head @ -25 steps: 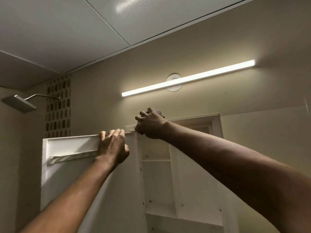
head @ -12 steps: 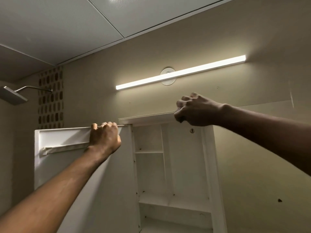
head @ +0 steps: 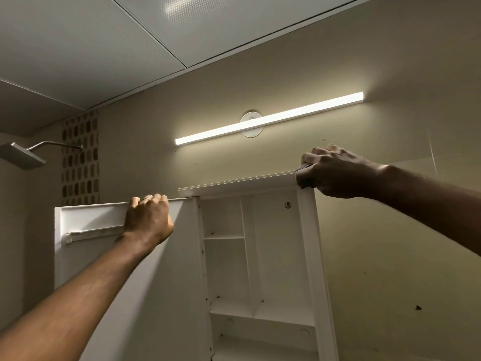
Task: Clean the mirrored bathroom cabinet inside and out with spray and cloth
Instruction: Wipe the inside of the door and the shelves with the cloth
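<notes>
We see a beige wall [head: 390, 61] lit by a long tube light [head: 269, 118] mounted slanted in view on a round white base [head: 251, 134]. Above it, a ceiling [head: 78, 48] of pale panels with dark seams. At far left, a square metal shower head [head: 22, 155] on a bent arm, beside a patterned vent block [head: 80, 157].

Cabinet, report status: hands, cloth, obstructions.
Left hand grips open door top edge. Right hand holds cloth at cabinet top right corner. Shelves bare; nothing in the way.
</notes>
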